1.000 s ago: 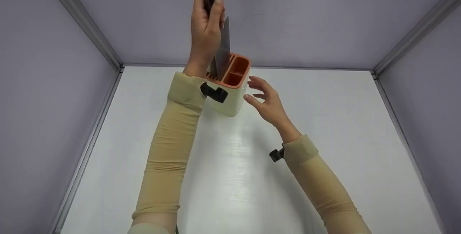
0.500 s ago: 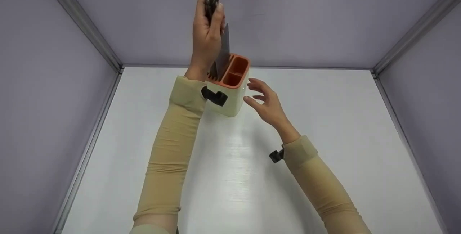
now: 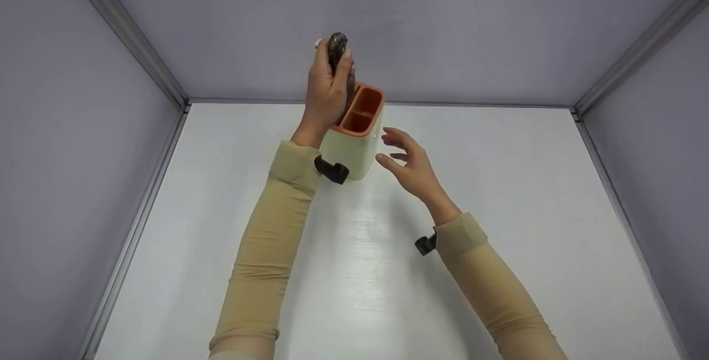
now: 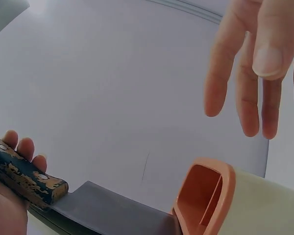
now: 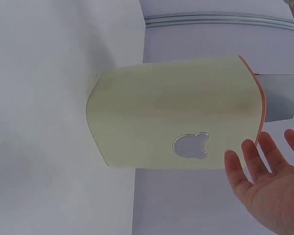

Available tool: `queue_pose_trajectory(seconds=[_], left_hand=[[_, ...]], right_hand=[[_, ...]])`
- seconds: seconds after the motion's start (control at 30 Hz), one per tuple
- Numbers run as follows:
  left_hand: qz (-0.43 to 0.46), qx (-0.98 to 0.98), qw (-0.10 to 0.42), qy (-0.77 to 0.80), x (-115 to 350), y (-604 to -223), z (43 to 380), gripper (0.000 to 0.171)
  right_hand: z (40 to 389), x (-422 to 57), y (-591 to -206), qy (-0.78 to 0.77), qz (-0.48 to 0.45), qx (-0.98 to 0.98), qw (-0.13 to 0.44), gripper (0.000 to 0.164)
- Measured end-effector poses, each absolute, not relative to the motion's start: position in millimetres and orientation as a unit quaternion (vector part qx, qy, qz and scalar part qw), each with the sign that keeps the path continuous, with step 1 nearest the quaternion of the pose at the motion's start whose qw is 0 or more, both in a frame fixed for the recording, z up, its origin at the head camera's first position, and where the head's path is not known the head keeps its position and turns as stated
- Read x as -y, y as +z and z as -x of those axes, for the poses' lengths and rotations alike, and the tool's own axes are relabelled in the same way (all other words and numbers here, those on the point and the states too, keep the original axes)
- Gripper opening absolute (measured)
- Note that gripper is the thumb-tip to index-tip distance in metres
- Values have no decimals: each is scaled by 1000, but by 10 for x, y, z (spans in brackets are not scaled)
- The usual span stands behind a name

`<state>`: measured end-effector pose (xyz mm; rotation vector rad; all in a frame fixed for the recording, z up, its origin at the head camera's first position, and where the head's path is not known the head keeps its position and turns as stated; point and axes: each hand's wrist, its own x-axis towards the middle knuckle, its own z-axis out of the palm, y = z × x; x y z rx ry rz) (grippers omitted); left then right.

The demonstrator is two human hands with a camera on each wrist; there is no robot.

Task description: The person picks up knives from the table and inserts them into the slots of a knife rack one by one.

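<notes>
My left hand grips the worn, dark, riveted handle of a broad-bladed kitchen knife. The blade points down, its lower part inside a slot of the knife block, with a stretch of steel still showing above the orange top. That block is pale cream, upright on the table, with a bear-shaped window in its side. Close by the block's right side, my right hand has its fingers spread and loosely bent, holding nothing. My left hand hides most of the slots in the head view.
Two open compartments take up the right half of the block's top. The white table meets a grey back wall just behind the block, with side walls at left and right. A dark edge shows beneath the knife in the left wrist view.
My left hand has come down toward the block with the knife, and much less of the blade shows above the slots. The right hand has shifted only slightly, downward in the head view.
</notes>
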<state>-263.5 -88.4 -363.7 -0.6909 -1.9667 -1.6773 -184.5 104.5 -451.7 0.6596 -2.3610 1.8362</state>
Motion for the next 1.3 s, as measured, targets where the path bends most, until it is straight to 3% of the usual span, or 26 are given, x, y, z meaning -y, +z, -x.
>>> queue_pose_trajectory(seconds=[0.2,0.5,0.9,1.3], left_hand=[[241,743,238,-577,877,-3756,2598,22],[185,808,210,-519,844,-3958,2532,43],[175,804,172,-541,848,-4212,2536,46],[196,779,258,-537,906,-4213,2415,53]], right_hand=[[1844,-1071,-4587,600,-212,771,34,54],[1844,-1108,-4657,603,-211,769,27,54],[1818,-1166,-4691,598,-194,778,18,54],[1810,-1311,-4712,602,-181,777,20,53]])
